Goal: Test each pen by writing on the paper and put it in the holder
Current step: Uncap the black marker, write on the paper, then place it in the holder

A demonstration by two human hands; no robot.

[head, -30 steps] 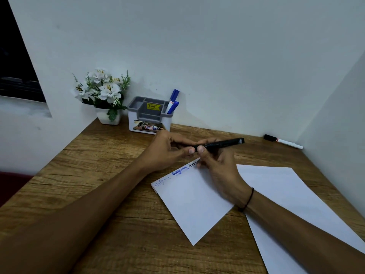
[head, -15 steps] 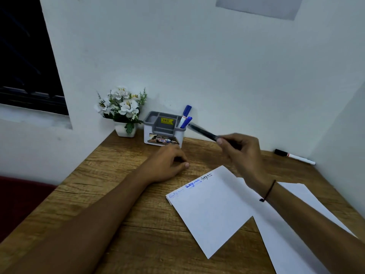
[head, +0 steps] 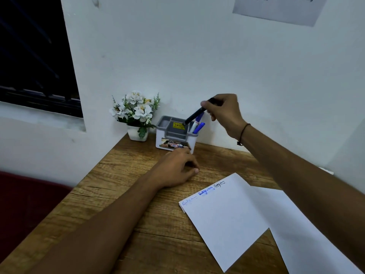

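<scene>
My right hand (head: 225,113) is raised above the grey and white pen holder (head: 173,135) and grips a black pen (head: 194,115). The pen slants down to the left, its lower end just over the holder's rim. Two blue pens (head: 197,125) stand in the holder's right compartment. My left hand (head: 175,169) rests on the wooden desk in front of the holder, fingers curled, holding nothing that I can see. A white sheet of paper (head: 225,220) lies to the right with three short scribbles along its top edge.
A small white pot of white flowers (head: 136,115) stands left of the holder against the wall. A second white sheet (head: 308,234) lies under my right forearm. The wooden desk (head: 126,194) ends at its left edge above a dark red surface.
My right hand lifted the black pen off the paper and carried it up and left over the holder. My left hand let go of the pen and settled on the desk.
</scene>
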